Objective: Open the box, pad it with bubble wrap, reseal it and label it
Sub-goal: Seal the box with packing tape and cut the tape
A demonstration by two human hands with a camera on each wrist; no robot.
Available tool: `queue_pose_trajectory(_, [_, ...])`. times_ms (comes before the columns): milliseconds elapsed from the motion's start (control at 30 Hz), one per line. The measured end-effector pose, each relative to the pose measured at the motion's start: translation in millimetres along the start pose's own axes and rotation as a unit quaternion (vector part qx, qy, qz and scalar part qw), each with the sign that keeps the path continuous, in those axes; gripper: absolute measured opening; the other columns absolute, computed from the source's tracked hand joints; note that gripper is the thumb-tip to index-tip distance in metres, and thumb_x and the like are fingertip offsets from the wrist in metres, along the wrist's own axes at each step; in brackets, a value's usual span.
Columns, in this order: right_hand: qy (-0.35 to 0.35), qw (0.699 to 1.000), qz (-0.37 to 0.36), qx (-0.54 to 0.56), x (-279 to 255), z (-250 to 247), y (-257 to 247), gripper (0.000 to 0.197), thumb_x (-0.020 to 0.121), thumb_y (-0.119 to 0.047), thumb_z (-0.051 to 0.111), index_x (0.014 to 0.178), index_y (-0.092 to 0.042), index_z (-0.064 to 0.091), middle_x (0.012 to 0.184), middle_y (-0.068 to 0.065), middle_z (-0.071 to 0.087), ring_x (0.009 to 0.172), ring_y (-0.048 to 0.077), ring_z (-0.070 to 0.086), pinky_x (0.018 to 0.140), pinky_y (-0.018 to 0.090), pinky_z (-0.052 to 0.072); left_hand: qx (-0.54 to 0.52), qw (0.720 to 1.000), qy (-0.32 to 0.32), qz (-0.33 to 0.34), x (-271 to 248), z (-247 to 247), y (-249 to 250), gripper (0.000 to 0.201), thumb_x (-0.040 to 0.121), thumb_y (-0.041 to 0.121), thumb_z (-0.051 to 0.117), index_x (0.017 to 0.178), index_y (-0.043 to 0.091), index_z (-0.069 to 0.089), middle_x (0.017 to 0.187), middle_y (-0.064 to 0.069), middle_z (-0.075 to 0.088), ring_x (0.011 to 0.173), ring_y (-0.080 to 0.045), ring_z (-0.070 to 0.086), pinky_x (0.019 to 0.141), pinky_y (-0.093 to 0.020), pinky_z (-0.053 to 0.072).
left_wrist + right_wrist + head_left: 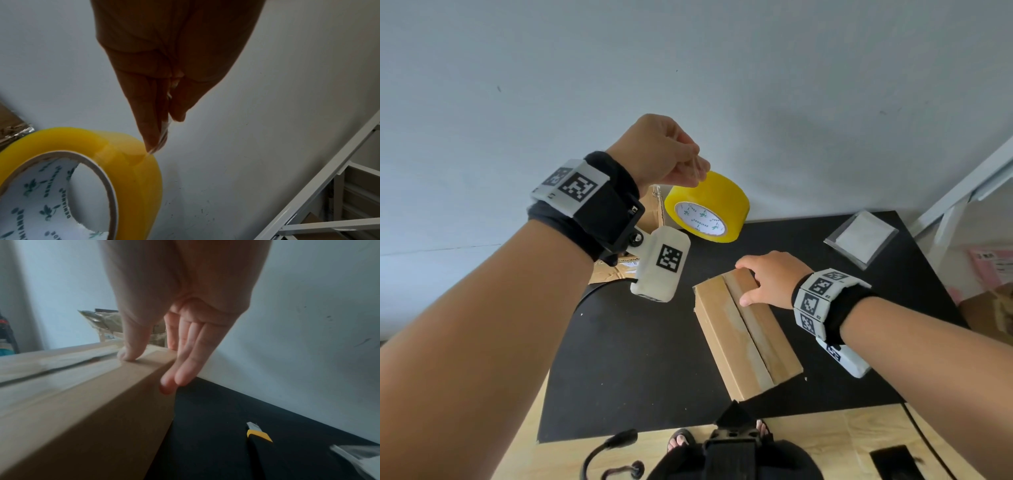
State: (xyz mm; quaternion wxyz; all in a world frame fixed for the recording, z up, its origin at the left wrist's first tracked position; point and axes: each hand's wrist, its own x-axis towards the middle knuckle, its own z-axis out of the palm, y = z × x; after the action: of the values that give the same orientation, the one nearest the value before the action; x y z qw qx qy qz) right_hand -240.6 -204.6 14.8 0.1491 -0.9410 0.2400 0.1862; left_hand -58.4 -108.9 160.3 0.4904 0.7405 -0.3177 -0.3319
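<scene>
Two hands were at work above the black mat on the tabletop (640, 359). The left hand (659, 154) was raised at the far left, its fingers (152, 123) pressed together with the thumb, pinching the clear loose end of the tape; the yellow tape roll (707, 207) hung tilted just below them, near the wall. The right hand (770, 277) lay on the far end of the cardboard box (743, 337), which sat on the mat near the middle with its flaps closed and a seam running along the top. Its thumb (131, 344) pressed down on the top face, while the other fingers (185, 363) were nearly straight, draped over the far edge and touching the side, not curled. On the mat to the right of the box lay a utility knife (257, 434) with a yellow tip, and farther right a flat clear packet (861, 236). Another opened carton (619, 246) stood at the far left, behind the left wrist.
</scene>
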Motion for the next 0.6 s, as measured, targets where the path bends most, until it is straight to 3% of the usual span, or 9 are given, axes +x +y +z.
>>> queue_pose_trajectory(100, [-0.058, 0.998, -0.032, -0.002, -11, 2, -2, 0.091, 0.079, -0.057, 0.064, 0.15, -0.038, 0.011, 0.122, -0.001, 0.061, 0.073, 0.008, 0.057, 0.076, 0.029, 0.051, -0.006, 1.0, 0.005, -0.007, 1, 1, -1, 0.016, 0.095, 0.004, 0.054, 0.079, 0.008, 0.054, 0.092, -0.018, 0.073, 0.084, -0.026, 0.073, 0.079, -0.037, 0.059])
queue_pose_trajectory(133, [-0.09, 0.995, -0.035, -0.007, -15, 5, -3, 0.104, 0.074, -0.063, 0.065, 0.151, -0.038, 0.0, 0.127, -0.001, 0.057, 0.074, 0.007, 0.056, 0.075, 0.029, 0.05, -0.006, 1.0, 0.007, -0.008, 1, 1, -2, 0.015, 0.095, 0.004, 0.055, 0.08, 0.007, 0.054, 0.093, -0.019, 0.073, 0.084, -0.026, 0.073, 0.08, -0.038, 0.059])
queue_pose_trajectory(233, [-0.131, 0.991, -0.014, -0.019, -18, 17, -4, 0.13, 0.064, -0.065, 0.073, 0.146, -0.034, -0.023, 0.137, 0.005, 0.051, 0.104, 0.021, 0.06, 0.088, 0.038, 0.051, -0.004, 1.0, 0.007, -0.009, 0, 4, -3, 0.015, 0.095, 0.004, 0.055, 0.08, 0.007, 0.055, 0.092, -0.018, 0.073, 0.085, -0.026, 0.073, 0.081, -0.039, 0.059])
queue_pose_trajectory(300, [-0.109, 0.994, -0.017, -0.009, -15, 21, -8, 0.133, 0.066, -0.053, 0.079, 0.145, -0.034, -0.026, 0.139, 0.006, 0.048, 0.109, 0.023, 0.058, 0.091, 0.04, 0.05, -0.009, 1.0, 0.006, -0.008, -1, 5, -2, 0.016, 0.095, 0.004, 0.054, 0.079, 0.007, 0.055, 0.091, -0.018, 0.073, 0.086, -0.027, 0.073, 0.08, -0.038, 0.059])
queue_pose_trajectory(400, [-0.041, 0.994, -0.094, -0.026, -8, 14, -19, 0.119, 0.073, -0.032, 0.079, 0.148, -0.039, -0.014, 0.141, 0.002, 0.048, 0.111, 0.023, 0.058, 0.091, 0.041, 0.051, -0.022, 1.0, 0.008, -0.01, -4, 3, -1, 0.016, 0.095, 0.002, 0.054, 0.078, 0.005, 0.055, 0.09, -0.018, 0.072, 0.089, -0.029, 0.072, 0.076, -0.034, 0.06])
queue_pose_trajectory(467, [-0.006, 0.996, -0.086, -0.038, -3, 7, -18, 0.102, 0.078, -0.035, 0.073, 0.15, -0.039, 0.0, 0.144, -0.002, 0.046, 0.118, 0.023, 0.056, 0.092, 0.042, 0.05, -0.02, 1.0, 0.011, -0.007, -6, 0, 0, 0.016, 0.094, 0.002, 0.054, 0.078, 0.005, 0.055, 0.09, -0.018, 0.072, 0.088, -0.029, 0.072, 0.074, -0.033, 0.06])
queue_pose_trajectory(533, [-0.004, 0.998, 0.012, -0.054, -2, 4, -6, 0.084, 0.079, -0.054, 0.064, 0.148, -0.029, 0.023, 0.139, 0.0, 0.05, 0.12, 0.023, 0.054, 0.093, 0.039, 0.048, -0.02, 1.0, 0.018, -0.007, -7, -4, 1, 0.015, 0.094, 0.003, 0.054, 0.08, 0.005, 0.055, 0.092, -0.019, 0.073, 0.085, -0.026, 0.073, 0.074, -0.033, 0.06])
queue_pose_trajectory(600, [-0.032, 0.991, 0.125, -0.048, -3, 5, 4, 0.072, 0.077, -0.067, 0.058, 0.126, -0.015, 0.052, 0.111, 0.005, 0.063, 0.102, 0.023, 0.062, 0.081, 0.034, 0.05, -0.022, 0.999, 0.024, -0.008, -6, -8, 0, 0.014, 0.094, 0.004, 0.055, 0.08, 0.006, 0.055, 0.093, -0.019, 0.073, 0.084, -0.025, 0.073, 0.078, -0.036, 0.06])
